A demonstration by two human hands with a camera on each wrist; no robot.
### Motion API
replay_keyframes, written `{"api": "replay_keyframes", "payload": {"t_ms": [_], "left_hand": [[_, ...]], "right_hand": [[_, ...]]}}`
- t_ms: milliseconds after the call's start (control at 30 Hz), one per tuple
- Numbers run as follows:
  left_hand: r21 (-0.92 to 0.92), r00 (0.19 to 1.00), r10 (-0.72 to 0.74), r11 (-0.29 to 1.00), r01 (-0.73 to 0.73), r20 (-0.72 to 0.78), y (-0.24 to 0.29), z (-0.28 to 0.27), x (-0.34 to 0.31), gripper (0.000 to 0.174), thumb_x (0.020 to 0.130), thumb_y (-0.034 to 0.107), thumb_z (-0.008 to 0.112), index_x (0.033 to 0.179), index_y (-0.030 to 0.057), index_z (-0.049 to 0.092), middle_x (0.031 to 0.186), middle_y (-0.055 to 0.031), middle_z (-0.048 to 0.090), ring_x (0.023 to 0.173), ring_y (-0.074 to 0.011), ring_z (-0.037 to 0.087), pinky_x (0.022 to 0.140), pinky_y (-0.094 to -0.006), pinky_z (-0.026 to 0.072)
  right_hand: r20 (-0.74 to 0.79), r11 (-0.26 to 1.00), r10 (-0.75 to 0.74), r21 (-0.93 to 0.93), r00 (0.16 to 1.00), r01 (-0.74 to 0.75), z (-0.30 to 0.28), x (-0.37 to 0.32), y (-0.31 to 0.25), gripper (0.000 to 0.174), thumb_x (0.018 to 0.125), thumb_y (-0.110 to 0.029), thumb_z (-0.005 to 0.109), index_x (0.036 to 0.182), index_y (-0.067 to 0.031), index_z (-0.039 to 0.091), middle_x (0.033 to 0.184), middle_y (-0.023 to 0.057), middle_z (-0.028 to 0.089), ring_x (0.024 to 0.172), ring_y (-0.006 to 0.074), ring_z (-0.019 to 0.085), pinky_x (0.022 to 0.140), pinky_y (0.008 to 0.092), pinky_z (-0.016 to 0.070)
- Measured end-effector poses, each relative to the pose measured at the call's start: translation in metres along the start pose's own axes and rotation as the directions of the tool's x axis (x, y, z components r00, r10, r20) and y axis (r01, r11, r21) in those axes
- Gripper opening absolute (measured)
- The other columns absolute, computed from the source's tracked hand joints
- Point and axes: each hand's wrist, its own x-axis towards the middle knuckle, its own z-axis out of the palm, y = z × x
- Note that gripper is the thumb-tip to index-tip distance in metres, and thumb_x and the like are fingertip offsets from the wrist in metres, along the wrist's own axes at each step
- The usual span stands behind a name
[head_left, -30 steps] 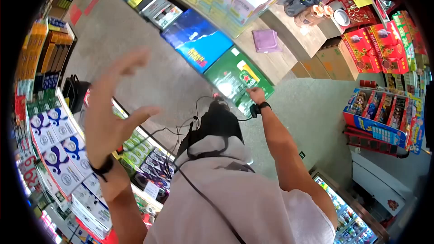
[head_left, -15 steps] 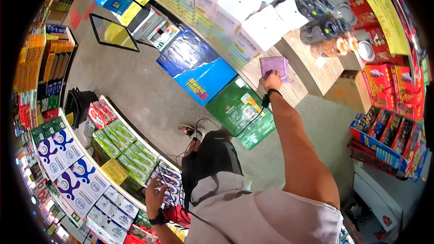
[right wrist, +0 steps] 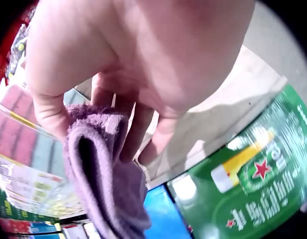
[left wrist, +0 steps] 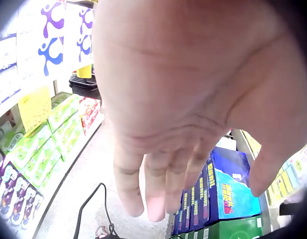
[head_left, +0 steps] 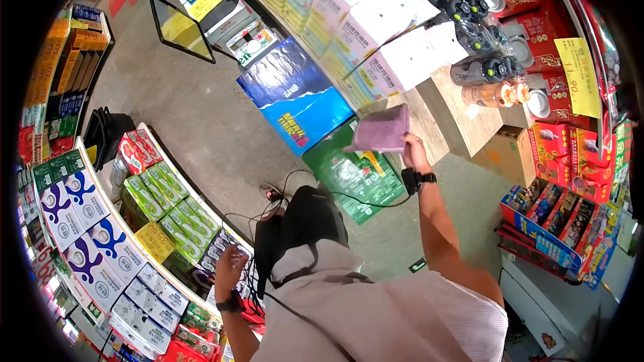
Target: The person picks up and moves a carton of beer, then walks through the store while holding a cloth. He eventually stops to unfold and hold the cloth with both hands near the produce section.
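Observation:
A folded purple cloth [head_left: 384,129] hangs from my right hand [head_left: 417,154], pinched between thumb and fingers. In the right wrist view the thumb presses the fluffy cloth [right wrist: 106,164] against the fingers, and its folded layers droop downward. Below it in the head view lies a green beer carton [head_left: 355,177], partly covered by the cloth. A blue carton [head_left: 295,97] adjoins it. My left hand [head_left: 231,268] hangs near the shelf on the left, fingers loose and holding nothing. The left wrist view shows its palm [left wrist: 188,84] with fingers extended downward.
White boxes [head_left: 376,40] and bottles [head_left: 476,33] stand on the wooden ledge [head_left: 439,114]. To the left, a curved shelf holds green packs [head_left: 178,211] and white cartons [head_left: 87,234]. A black-framed sign [head_left: 181,30] leans over the floor. Thin cables [head_left: 295,177] hang near my legs.
My right hand moved from the green carton to the purple cloth on the ledge, gripped it and lifted it off. The left hand dropped from its raised position to beside the left shelf.

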Motion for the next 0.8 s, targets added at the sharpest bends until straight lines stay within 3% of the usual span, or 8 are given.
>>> {"api": "replay_keyframes", "payload": {"t_ms": [67, 167, 333, 500, 567, 633, 767, 800], "left_hand": [[-0.047, 0.998, 0.047, 0.998, -0.045, 0.047, 0.002, -0.005, 0.017, 0.049, 0.084, 0.021, 0.074, 0.123, 0.0009, 0.055, 0.101, -0.0125, 0.069, 0.087, -0.0198, 0.068, 0.073, -0.0316, 0.053], [-0.015, 0.989, 0.133, 0.991, -0.133, 0.057, 0.011, -0.018, 0.037, 0.049, 0.084, 0.022, 0.074, 0.124, 0.0013, 0.055, 0.1, -0.0129, 0.068, 0.085, -0.0201, 0.068, 0.072, -0.0313, 0.0527], [-0.001, 0.972, 0.22, 0.975, -0.22, 0.081, -0.005, -0.055, 0.075, 0.053, 0.083, 0.025, 0.074, 0.125, 0.0012, 0.054, 0.105, -0.0176, 0.068, 0.088, -0.0244, 0.067, 0.074, -0.0333, 0.0526], [-0.012, 0.954, 0.299, 0.954, -0.299, 0.023, -0.038, -0.119, 0.117, 0.057, 0.082, 0.028, 0.074, 0.127, 0.0006, 0.053, 0.106, -0.0187, 0.068, 0.093, -0.0273, 0.067, 0.078, -0.0363, 0.0534], [-0.044, 0.946, 0.323, 0.945, -0.323, -0.01, -0.047, -0.156, 0.127, 0.057, 0.083, 0.029, 0.074, 0.127, 0.0002, 0.054, 0.106, -0.0184, 0.068, 0.094, -0.027, 0.067, 0.079, -0.0362, 0.0541], [-0.135, 0.933, 0.354, 0.923, -0.36, -0.068, -0.05, -0.193, 0.136, 0.052, 0.086, 0.028, 0.072, 0.127, 0.0006, 0.054, 0.108, -0.0176, 0.068, 0.095, -0.0256, 0.067, 0.08, -0.0349, 0.0544], [-0.433, 0.867, 0.498, 0.783, -0.446, 0.009, -0.015, -0.261, 0.149, 0.055, 0.086, 0.027, 0.072, 0.132, 0.0033, 0.053, 0.125, -0.0161, 0.061, 0.116, -0.0266, 0.059, 0.098, -0.0379, 0.0471], [-0.409, 0.789, 0.614, 0.727, -0.551, 0.028, 0.005, -0.279, 0.145, 0.058, 0.085, 0.028, 0.072, 0.134, 0.005, 0.051, 0.131, -0.0157, 0.057, 0.123, -0.0263, 0.054, 0.103, -0.0386, 0.0428]], "right_hand": [[0.033, 0.966, 0.147, 0.21, 0.989, -0.151, 0.068, -0.064, -0.044, 0.04, 0.081, -0.018, 0.053, 0.116, 0.0025, 0.059, 0.109, 0.0145, 0.067, 0.096, 0.029, 0.064, 0.094, 0.0399, 0.0467], [0.043, 0.926, 0.151, 0.344, 0.988, -0.156, 0.068, -0.086, -0.023, 0.045, 0.078, -0.02, 0.054, 0.115, 0.0041, 0.058, 0.108, 0.0162, 0.066, 0.099, 0.0291, 0.063, 0.093, 0.041, 0.0477], [0.07, 0.937, 0.038, 0.344, 0.997, -0.06, 0.131, -0.113, -0.019, 0.053, 0.075, -0.026, 0.05, 0.117, 0.0045, 0.059, 0.11, 0.018, 0.067, 0.096, 0.0303, 0.064, 0.091, 0.0401, 0.0487], [0.183, 0.878, -0.058, 0.477, 0.981, -0.036, 0.202, -0.103, 0.001, 0.045, 0.074, -0.024, 0.05, 0.108, 0.0017, 0.064, 0.105, 0.0176, 0.069, 0.093, 0.033, 0.065, 0.089, 0.0409, 0.0502], [0.317, 0.864, -0.2, 0.503, 0.927, 0.014, 0.256, -0.101, -0.002, 0.044, 0.074, -0.024, 0.05, 0.106, 0.002, 0.064, 0.104, 0.0177, 0.069, 0.092, 0.0324, 0.065, 0.089, 0.0407, 0.0505], [0.335, 0.857, -0.184, 0.515, 0.924, -0.016, 0.332, -0.11, -0.009, 0.044, 0.074, -0.024, 0.05, 0.105, 0.0022, 0.064, 0.104, 0.0175, 0.069, 0.093, 0.032, 0.065, 0.09, 0.0409, 0.0504], [0.4, 0.883, -0.24, 0.469, 0.885, 0.028, 0.457, -0.092, 0.001, 0.046, 0.073, -0.023, 0.049, 0.108, 0.0014, 0.064, 0.106, 0.0171, 0.068, 0.097, 0.0335, 0.064, 0.093, 0.0427, 0.05], [0.472, 0.881, -0.243, 0.474, 0.847, -0.011, 0.48, -0.076, 0.008, 0.046, 0.072, -0.024, 0.05, 0.109, 0.0014, 0.063, 0.107, 0.0175, 0.067, 0.097, 0.034, 0.064, 0.093, 0.0433, 0.05]]}}
